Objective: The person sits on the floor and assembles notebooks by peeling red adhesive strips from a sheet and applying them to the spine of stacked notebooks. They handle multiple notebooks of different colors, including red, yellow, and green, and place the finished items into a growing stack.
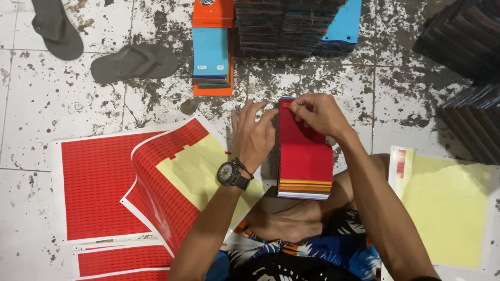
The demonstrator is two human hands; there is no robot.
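Note:
A thick swatch book with a red top page lies on my knee in the middle of the view. My left hand, a black watch on its wrist, rests flat against the book's left side with fingers apart. My right hand pinches at the book's upper edge, fingers pressed on the red page. Whether a small sticker sits under those fingertips is hidden. A red sticker sheet curls up to the left, its yellow backing showing.
More red sticker sheets lie at the lower left. A yellow backing sheet lies at the right. Stacks of swatch books and orange and blue booklets stand at the top, dark stacks at the upper right. Two grey sandals lie on the stained tiles.

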